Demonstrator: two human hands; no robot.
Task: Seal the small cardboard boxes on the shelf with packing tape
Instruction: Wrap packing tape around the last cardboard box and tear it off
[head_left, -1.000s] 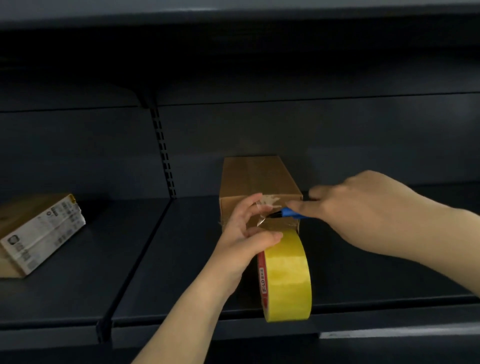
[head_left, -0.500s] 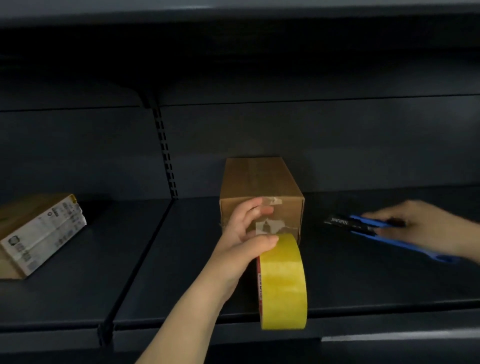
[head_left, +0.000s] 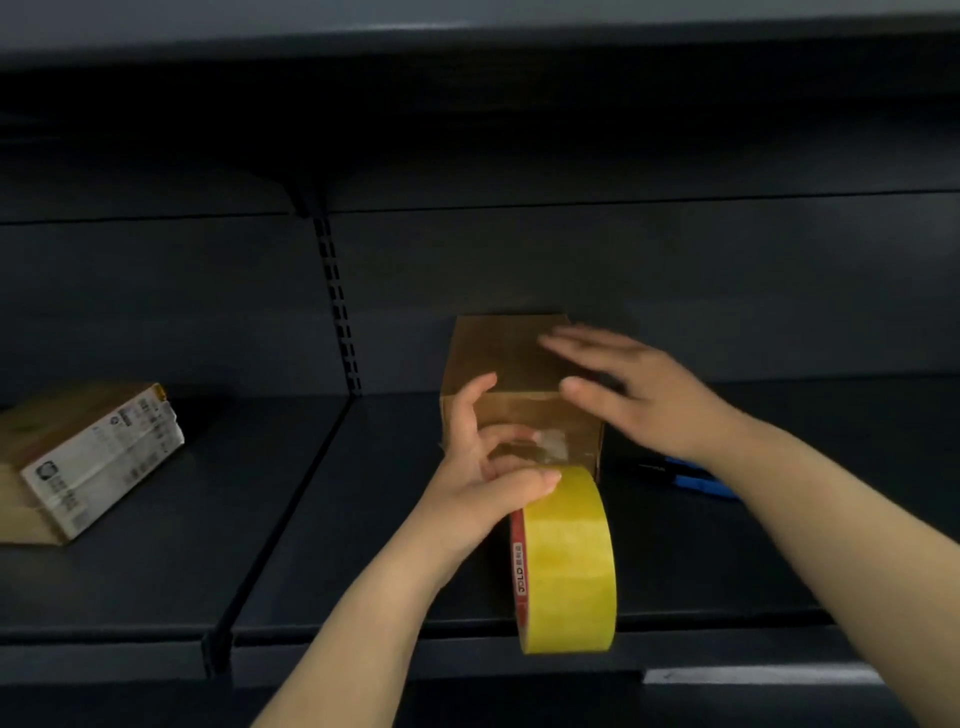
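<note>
I count two cardboard boxes on the shelf (head_left: 156, 587): one plain brown box (head_left: 506, 358) just right of frame centre, and one box with a white printed label (head_left: 88, 457) at the left edge. There is one roll of yellow packing tape (head_left: 569, 561), low and centre, standing on edge. One blue-handled cutter (head_left: 696, 480) lies at the right, partly hidden behind a forearm. Two hands are in view, my left hand (head_left: 480, 480) and my right hand (head_left: 644, 400). I see one slotted upright (head_left: 337, 306) in the shelf's back panel, upper left of centre.
</note>
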